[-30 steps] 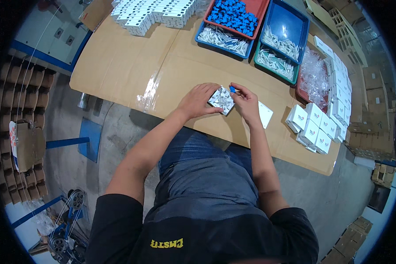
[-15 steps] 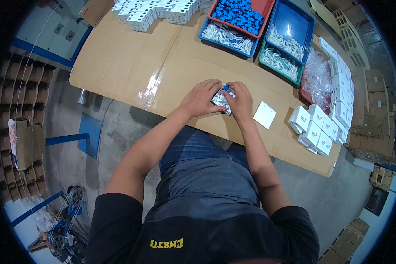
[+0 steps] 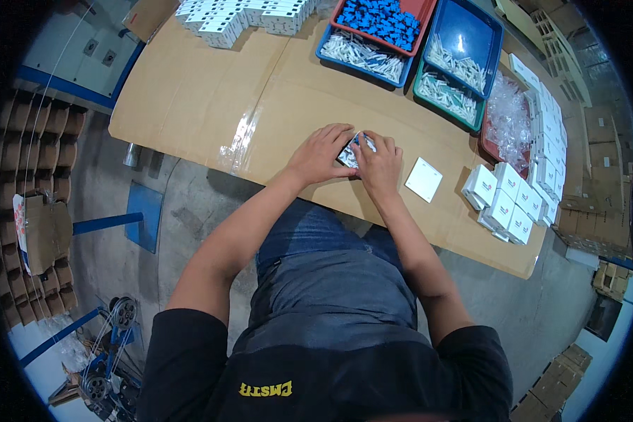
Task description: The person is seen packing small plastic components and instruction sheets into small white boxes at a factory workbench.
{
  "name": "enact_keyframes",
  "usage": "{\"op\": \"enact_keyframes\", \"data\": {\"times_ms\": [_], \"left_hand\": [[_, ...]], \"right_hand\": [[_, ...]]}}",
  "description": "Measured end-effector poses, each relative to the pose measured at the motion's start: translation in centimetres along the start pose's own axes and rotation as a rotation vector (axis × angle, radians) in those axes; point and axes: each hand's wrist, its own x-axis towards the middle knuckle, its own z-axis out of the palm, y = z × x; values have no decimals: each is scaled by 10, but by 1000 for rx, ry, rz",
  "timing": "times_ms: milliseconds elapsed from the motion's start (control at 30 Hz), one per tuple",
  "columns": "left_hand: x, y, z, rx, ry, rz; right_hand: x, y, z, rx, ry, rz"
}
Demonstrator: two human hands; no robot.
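At the near edge of the table, my left hand (image 3: 321, 156) is closed around the left side of a small square unit (image 3: 349, 156). The unit has a dark rim with white and blue parts inside. Over its right side, my right hand (image 3: 380, 166) bends its fingers down onto the parts, covering much of them. Whether those fingers pinch a separate small piece cannot be seen. A flat white square plate (image 3: 423, 179) with small holes lies just right of my right hand.
Trays stand at the far side: a red tray (image 3: 427, 15) of blue pieces and blue (image 3: 496, 39) and green (image 3: 418, 90) trays of white pieces. Clear plastic bags (image 3: 508, 116) fill another tray. White boxes (image 3: 501, 209) stack at right, more boxes (image 3: 221, 34) at far left.
My right hand has shifted slightly and its fingers now reach further over the unit. The blue piece formerly showing at its fingertips is mostly covered. My left hand keeps its hold.
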Motion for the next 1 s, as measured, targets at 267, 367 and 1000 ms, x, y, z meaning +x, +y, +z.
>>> {"op": "enact_keyframes", "data": {"times_ms": [267, 367, 1000], "left_hand": [[0, 9, -7, 10, -54, -13], [1, 15, -6, 38, -63, -72], [-9, 48, 32, -886, 90, -468]], "right_hand": [[12, 9, -27, 92, -201, -139], [-11, 43, -39, 159, -63, 17], [-72, 89, -91, 1026, 134, 729]]}}
